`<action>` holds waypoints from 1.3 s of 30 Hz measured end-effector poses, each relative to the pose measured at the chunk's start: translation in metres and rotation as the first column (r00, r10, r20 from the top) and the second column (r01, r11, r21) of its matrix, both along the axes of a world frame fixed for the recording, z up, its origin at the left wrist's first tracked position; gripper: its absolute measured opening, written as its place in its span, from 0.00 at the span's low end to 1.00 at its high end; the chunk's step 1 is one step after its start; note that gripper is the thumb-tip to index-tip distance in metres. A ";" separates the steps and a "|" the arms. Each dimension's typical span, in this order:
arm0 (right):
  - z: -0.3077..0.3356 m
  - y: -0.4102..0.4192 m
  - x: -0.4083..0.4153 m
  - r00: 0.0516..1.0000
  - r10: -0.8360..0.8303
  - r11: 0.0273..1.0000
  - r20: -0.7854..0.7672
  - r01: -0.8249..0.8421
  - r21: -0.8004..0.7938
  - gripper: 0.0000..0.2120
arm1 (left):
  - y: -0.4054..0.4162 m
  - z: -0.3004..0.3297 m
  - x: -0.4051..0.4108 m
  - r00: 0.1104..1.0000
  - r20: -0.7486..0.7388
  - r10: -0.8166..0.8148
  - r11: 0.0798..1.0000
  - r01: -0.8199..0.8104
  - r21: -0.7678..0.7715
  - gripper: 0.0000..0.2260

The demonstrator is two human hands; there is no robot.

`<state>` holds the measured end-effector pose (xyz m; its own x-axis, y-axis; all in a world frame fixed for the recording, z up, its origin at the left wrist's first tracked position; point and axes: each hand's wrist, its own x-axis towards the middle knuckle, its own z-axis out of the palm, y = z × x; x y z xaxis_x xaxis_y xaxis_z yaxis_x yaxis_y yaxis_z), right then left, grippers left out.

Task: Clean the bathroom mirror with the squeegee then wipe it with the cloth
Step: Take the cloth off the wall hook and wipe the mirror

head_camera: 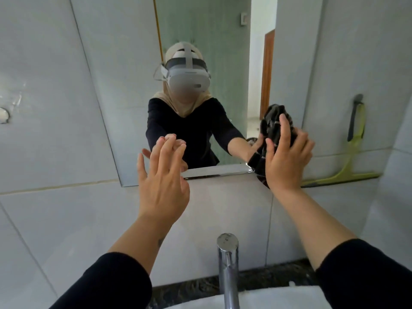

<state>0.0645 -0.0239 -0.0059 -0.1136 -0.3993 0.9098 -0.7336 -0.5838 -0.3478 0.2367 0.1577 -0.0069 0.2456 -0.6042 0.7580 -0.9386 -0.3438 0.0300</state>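
**Cloth on mirror, squeegee parked by the wall**

Wall (55, 130) w/ pale grey tiles is filling most of the view, running behind and below everything else. Mirror (200, 30) is hanging on it at centre, lower edge sitting just above the hands; it's reflecting a person in a dark top w/ a headset, both arms reaching fwd.

Right hand (287, 161) is pressing the cloth (273, 121) flat against the glass near the mirror's lower right corner. Fingers (284, 128) are lying spread over the dark bunched fabric, palm toward the glass, not curled into a fist. Part of the cloth is hanging below the palm, by the mirror's bottom edge.

Left hand (163, 181) is hovering at the mirror's lower edge, left of centre, holding nothing. Its fingers (171, 150) are apart and extended, tips at or v. close to the glass; can't tell if touching.

Squeegee (354, 143) is leaning upright vs. the tiles right of the mirror, yellow-green, dark handle up, blade down along a ledge. Well apart from both hands.

Tap (227, 264), chrome, is standing bottom centre, w/ a white basin (278, 297) edge showing below it.
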 end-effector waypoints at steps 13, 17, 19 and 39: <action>-0.024 0.071 0.084 0.973 0.125 0.991 -0.191 -0.130 -0.012 0.26 | 0.016 0.005 0.016 0.998 -0.040 -0.057 0.995 0.053 -0.088 0.34; -0.024 0.099 0.120 0.925 0.136 0.977 -0.355 -0.185 -0.109 0.31 | 0.038 0.001 0.034 0.993 -0.118 -0.009 0.987 -0.010 -0.161 0.35; -0.027 0.110 0.138 0.916 0.147 0.971 -0.374 -0.206 -0.121 0.35 | 0.051 -0.004 0.046 0.988 -0.151 0.019 0.985 -0.045 -0.169 0.34; 0.067 0.232 0.243 0.121 0.991 0.096 0.055 -0.940 0.329 0.15 | 0.168 0.060 0.130 0.600 -0.682 -0.418 0.860 0.022 -0.509 0.08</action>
<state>0.3072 0.2079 0.0612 0.6530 -0.2341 0.7203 0.3487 -0.7513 -0.5603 0.3663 0.3258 0.0532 0.7404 -0.4021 0.5387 -0.5470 0.1055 0.8305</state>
